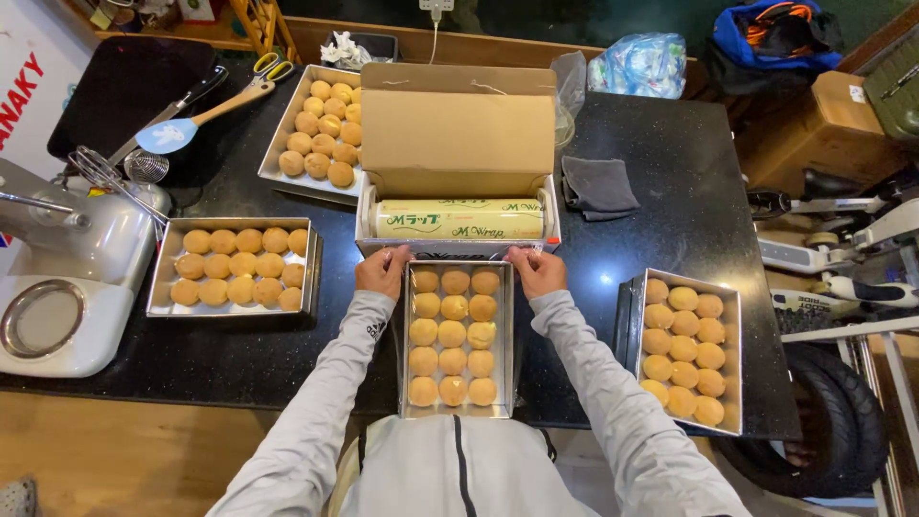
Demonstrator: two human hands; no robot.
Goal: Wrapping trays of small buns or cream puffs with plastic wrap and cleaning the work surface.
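Observation:
A metal tray (456, 413) filled with several round golden buns lies lengthwise on the black counter in front of me. My left hand (382, 272) and my right hand (537, 271) rest at its far corners, fingers curled on the edge of clear film coming off a cling film roll (459, 219). The roll sits in an open cardboard dispenser box (458, 129) just beyond the tray. Whether film covers the buns I cannot tell.
Three more bun trays stand around: left (161, 283), back left (278, 144), right (733, 356). A stand mixer (67, 278) is far left, with a whisk, spatula (168, 134) and scissors (270, 68) behind it. A dark cloth (595, 185) lies right of the box.

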